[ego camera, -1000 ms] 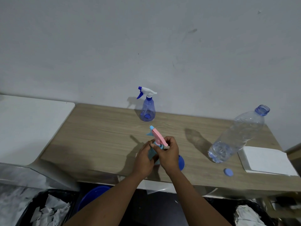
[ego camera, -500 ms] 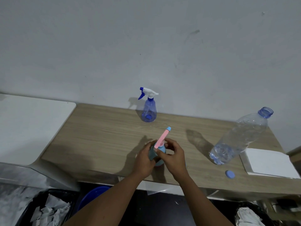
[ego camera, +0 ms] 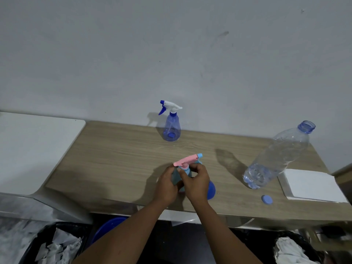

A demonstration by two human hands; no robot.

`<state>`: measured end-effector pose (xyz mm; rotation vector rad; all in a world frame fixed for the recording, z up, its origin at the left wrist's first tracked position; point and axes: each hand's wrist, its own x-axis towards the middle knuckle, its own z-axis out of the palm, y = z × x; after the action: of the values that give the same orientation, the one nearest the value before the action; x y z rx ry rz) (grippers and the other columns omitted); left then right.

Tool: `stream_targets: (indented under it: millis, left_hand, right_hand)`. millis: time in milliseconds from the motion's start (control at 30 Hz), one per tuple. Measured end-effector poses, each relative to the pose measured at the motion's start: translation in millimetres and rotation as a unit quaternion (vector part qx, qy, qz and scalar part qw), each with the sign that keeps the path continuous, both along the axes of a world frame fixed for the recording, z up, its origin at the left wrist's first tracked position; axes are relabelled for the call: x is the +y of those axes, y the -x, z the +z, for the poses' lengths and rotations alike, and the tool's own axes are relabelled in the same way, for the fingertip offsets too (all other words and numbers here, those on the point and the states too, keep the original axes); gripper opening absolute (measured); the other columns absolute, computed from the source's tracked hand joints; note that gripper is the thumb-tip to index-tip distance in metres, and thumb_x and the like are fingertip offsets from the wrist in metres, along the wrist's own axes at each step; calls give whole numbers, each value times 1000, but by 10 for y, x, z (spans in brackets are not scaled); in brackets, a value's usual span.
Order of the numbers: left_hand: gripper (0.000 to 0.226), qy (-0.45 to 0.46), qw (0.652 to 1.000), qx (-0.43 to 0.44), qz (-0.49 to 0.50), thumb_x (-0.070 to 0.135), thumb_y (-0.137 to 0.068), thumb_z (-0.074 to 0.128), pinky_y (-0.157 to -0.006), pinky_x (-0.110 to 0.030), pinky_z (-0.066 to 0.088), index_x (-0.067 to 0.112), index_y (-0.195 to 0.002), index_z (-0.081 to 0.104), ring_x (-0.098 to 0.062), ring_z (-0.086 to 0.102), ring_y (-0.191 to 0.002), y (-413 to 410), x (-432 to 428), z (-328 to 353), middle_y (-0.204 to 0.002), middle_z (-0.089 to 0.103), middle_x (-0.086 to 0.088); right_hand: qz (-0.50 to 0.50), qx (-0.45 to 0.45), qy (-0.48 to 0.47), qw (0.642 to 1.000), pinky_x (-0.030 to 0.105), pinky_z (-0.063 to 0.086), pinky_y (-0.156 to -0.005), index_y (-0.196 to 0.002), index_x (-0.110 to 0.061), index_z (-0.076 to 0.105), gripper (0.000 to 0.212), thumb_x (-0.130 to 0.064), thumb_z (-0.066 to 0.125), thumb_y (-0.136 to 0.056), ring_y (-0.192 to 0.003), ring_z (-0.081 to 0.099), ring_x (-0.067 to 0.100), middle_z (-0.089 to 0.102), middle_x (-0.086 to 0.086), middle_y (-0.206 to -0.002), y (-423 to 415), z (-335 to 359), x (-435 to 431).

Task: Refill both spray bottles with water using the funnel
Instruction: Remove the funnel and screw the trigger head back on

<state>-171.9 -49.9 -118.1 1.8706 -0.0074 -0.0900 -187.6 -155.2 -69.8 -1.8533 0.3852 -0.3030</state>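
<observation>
Pink-headed spray bottle (ego camera: 187,169) stands on the wooden table (ego camera: 114,159) near its front edge, just left of the middle, held between both hands. Its pink trigger head (ego camera: 187,160) is seated on the teal neck and points up and to the right, ending in a light blue nozzle tip.

The left hand (ego camera: 166,184) comes in from below with the forearm angled up to the right. Its fingers curl around the left side of the teal body and grip it. The right hand (ego camera: 196,182) reaches in from the lower right, wrist bent inward. Its thumb and fingers (ego camera: 185,176) pinch the collar just under the pink head, with the knuckles turned toward the camera.

A blue funnel (ego camera: 211,189) lies on the table just behind and to the right of the right hand, mostly hidden by it.

The blue spray bottle (ego camera: 172,128), with a white and blue trigger, stands upright at the back of the table near the wall, well apart from the hands. At the right a clear water bottle (ego camera: 276,159) stands uncapped, and its blue cap (ego camera: 266,199) lies on the table near its base. Just beside the bottle's base, at the table's right end, lies a white pad (ego camera: 312,185).

Below the front edge are a blue basin (ego camera: 108,227) and a black bin (ego camera: 57,244) of crumpled paper.
</observation>
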Motion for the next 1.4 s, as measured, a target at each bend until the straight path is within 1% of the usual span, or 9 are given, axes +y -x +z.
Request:
stream_targets:
  millis: [133, 267, 433, 567, 733, 967, 1067, 1200, 1400]
  left_hand:
    - [42, 5, 1000, 5, 2, 30, -74, 69, -90, -40, 57, 33, -115, 60, -11, 66, -106, -13, 11, -18, -113, 68, 11]
    - [47, 35, 999, -4, 2, 9, -84, 73, -87, -23, 55, 36, -119, 58, -8, 64, -107, 0, 4, 24, -115, 66, 13]
    - [50, 134, 989, 48, 25, 53, -70, 60, -87, -45, 56, 26, -112, 67, -26, 65, -109, 11, -38, 70, -115, 68, -5]
    - [20, 156, 985, 59, 39, 26, -92, 59, -79, -38, 56, 30, -108, 70, -29, 66, -109, 5, -64, 119, -112, 71, -5]
    - [28, 129, 991, 45, 16, 25, -86, 66, -85, -43, 59, 40, -109, 65, -21, 66, -107, -4, -29, 110, -111, 68, 5]
    - [31, 134, 990, 37, 24, 4, -94, 59, -79, -30, 59, 31, -110, 65, -18, 68, -104, -31, -26, 58, -110, 70, 2]
    - [33, 128, 992, 23, 11, 6, -94, 62, -71, -18, 55, 33, -112, 62, -11, 67, -100, -18, -36, 96, -109, 68, 6]
    - [20, 170, 984, 51, 31, 25, -94, 57, -76, -32, 59, 25, -113, 66, -22, 66, -105, -49, -41, 44, -111, 68, -4]
    - [25, 242, 960, 124, 68, 14, -102, 46, -74, -32, 59, 12, -115, 67, -29, 67, -105, -60, -76, 130, -112, 70, -13]
  right_hand:
    - [3, 12, -38, 999, 6, 48, -57, -103, -13, 61, 39, -18, 87, -75, -81, 64, -2, 65, -6, -95, 16, 26, -41]
    - [25, 9, -3, 1000, 7, 48, -75, -118, -18, 65, 37, -20, 79, -84, -95, 59, -8, 63, -3, -109, 21, -39, -41]
    - [-23, 22, -37, 999, 24, 56, -79, -98, -25, 56, 36, -24, 85, -77, -92, 65, 8, 65, -4, -100, -89, -27, 82]
    - [-3, 17, -2, 1000, 17, 51, -80, -112, -19, 61, 44, -29, 84, -77, -97, 62, 2, 64, -8, -105, -32, -68, 31]
    - [-18, 6, 14, 1000, 9, 45, -74, -101, -20, 65, 23, -24, 79, -84, -91, 59, -3, 65, -3, -102, -26, -57, 39]
    - [-14, 1, -25, 1000, 7, 50, -68, -106, -22, 59, 37, -23, 84, -78, -92, 63, -5, 64, -15, -97, 33, -17, 8]
    - [14, -5, 1, 1000, 14, 52, -75, -112, -24, 63, 29, -24, 76, -86, -95, 61, -2, 63, -8, -106, 35, -67, -20]
    - [-33, 7, -23, 999, 11, 47, -75, -99, -19, 61, 24, -20, 79, -83, -90, 60, 1, 63, -1, -103, -69, -31, 86]
    - [-20, 16, -26, 999, 12, 46, -74, -107, -17, 59, 38, -28, 82, -80, -95, 61, 7, 58, -5, -106, -41, -84, 105]
